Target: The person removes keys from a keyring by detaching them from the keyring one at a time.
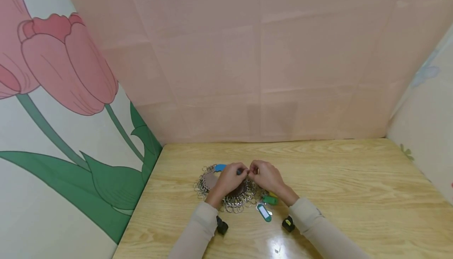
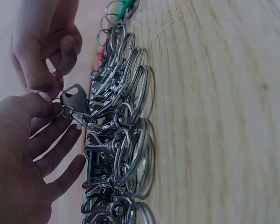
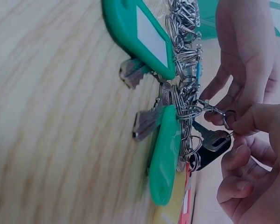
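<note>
A key [image 3: 215, 141] and a dark tag [image 3: 209, 157] hang below the fingertips, where both hands meet at a small metal key ring [image 3: 229, 120] joined to a snap hook [image 3: 210, 107]. My left hand [image 1: 231, 178] pinches this key ring between thumb and forefinger, its other fingers spread loosely. From the right, my right hand [image 1: 266, 175] pinches the wire near the key's head. How the wire passes through the key is hidden by fingertips. Beneath the hands lies a brown disc [image 1: 211, 180] edged all round with metal clips and split rings [image 1: 236, 204].
Green key tags [image 1: 270, 200] [image 3: 164, 156] with keys lie at the disc's right front, beside a teal-rimmed label tag [image 1: 264, 213] and a yellow tag [image 3: 170, 205]. A blue tag [image 1: 220, 167] sits at the disc's back. Walls enclose the wooden table [image 1: 354, 196].
</note>
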A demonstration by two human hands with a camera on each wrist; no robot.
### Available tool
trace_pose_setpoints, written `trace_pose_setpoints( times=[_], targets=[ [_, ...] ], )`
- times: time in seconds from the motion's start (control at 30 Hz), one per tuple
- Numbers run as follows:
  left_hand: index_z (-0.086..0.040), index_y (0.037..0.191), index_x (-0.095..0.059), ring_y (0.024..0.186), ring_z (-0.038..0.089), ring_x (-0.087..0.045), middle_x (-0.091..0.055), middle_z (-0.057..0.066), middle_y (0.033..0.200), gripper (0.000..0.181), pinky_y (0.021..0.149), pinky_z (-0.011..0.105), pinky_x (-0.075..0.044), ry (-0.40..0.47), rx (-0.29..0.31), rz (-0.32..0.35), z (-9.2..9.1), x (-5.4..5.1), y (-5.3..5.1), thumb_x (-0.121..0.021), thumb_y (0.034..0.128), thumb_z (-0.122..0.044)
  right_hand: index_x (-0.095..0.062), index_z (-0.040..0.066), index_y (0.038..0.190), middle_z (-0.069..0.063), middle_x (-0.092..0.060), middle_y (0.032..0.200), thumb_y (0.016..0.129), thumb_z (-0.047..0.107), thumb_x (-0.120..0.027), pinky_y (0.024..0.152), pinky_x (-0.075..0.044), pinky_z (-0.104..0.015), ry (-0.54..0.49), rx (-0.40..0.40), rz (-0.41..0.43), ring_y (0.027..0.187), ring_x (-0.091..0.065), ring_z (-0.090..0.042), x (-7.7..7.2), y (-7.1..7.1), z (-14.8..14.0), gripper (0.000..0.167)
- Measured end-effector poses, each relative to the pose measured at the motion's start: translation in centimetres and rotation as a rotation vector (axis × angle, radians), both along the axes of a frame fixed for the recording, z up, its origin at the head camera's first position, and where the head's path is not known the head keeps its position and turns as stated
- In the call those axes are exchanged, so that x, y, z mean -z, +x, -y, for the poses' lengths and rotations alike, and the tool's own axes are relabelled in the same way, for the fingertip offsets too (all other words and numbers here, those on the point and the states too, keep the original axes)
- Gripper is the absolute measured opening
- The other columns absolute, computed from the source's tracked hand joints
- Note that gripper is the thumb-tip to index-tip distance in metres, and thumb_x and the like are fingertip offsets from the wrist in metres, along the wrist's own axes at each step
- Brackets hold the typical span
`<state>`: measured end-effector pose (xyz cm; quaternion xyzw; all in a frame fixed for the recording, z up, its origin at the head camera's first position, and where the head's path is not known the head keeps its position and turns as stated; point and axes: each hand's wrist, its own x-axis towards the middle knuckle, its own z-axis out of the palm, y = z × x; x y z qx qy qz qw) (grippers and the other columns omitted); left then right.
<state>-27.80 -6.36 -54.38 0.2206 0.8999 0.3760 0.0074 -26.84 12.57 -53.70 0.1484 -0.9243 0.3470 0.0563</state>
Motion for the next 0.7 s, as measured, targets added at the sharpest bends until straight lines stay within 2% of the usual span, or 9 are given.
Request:
trace_pose_setpoints(
  times=[0.47,0.7],
  targets=[
    [-0.019,0.112,-0.079,0.083,0.003,-0.065,-0.077,-0.002,0.108,0.019,0.075,0.026,-0.055,-0.007,-0.020,0.004,-0.15,0.06,-0.08,-0.061,0.1099,-0.027,-0.068,0.020,0.085,0.006,-0.063,0.078,0.092,0.015,-0.076,0.055,-0.041,-0.028,-0.018,-0.035,-0.027,0.062,-0.052,-0.009,-0.31,0.39,-0.26,0.012],
    [-0.018,0.111,-0.078,0.082,0.002,-0.064,-0.077,-0.002,0.107,0.018,0.074,0.025,-0.055,0.003,-0.019,0.000,-0.11,0.04,-0.01,-0.062,0.1093,-0.026,-0.068,0.021,0.087,0.008,-0.064,0.078,0.092,0.020,-0.075,0.055,-0.043,-0.027,-0.001,-0.010,0.032,0.062,-0.053,-0.009,-0.13,0.35,-0.18,0.009]
  ],
)
